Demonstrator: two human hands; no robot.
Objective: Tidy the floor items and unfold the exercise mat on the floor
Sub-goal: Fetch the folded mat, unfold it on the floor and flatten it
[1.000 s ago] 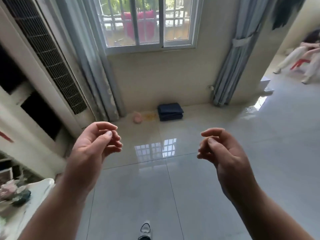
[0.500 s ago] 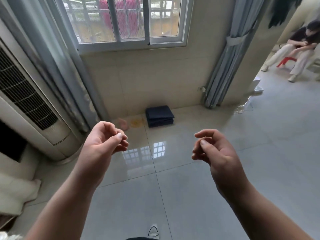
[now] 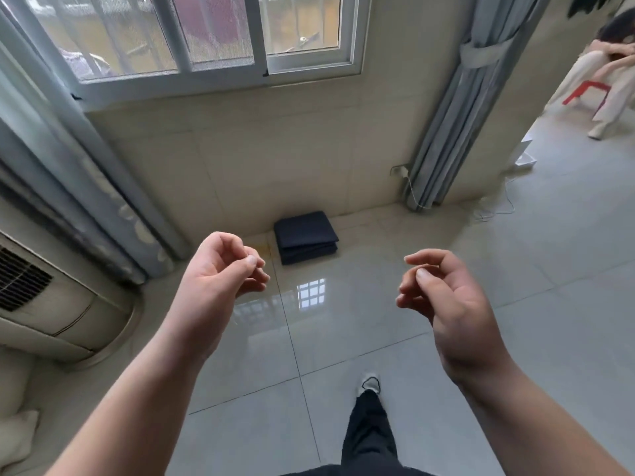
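Note:
A dark navy exercise mat [image 3: 305, 237], folded into a flat stack, lies on the glossy tiled floor against the wall under the window. My left hand [image 3: 220, 280] is raised in front of me, left of the mat, with fingers loosely curled and nothing in it. My right hand [image 3: 436, 297] hangs at the same height to the right, fingers also curled and empty. Both hands are well short of the mat. A small yellowish patch on the floor left of the mat is mostly hidden behind my left hand.
A standing air conditioner [image 3: 41, 304] fills the left edge, with grey curtains [image 3: 86, 187] beside it and another curtain [image 3: 457, 115] on the right. A charger cable [image 3: 412, 190] trails from a wall socket. A person sits on a red stool [image 3: 584, 91] at far right. My foot [image 3: 369, 384] steps forward.
The view has moved closer to the wall and mat, with the air conditioner sliding left. Both hands stay raised and curled. My leg has stepped forward into view.

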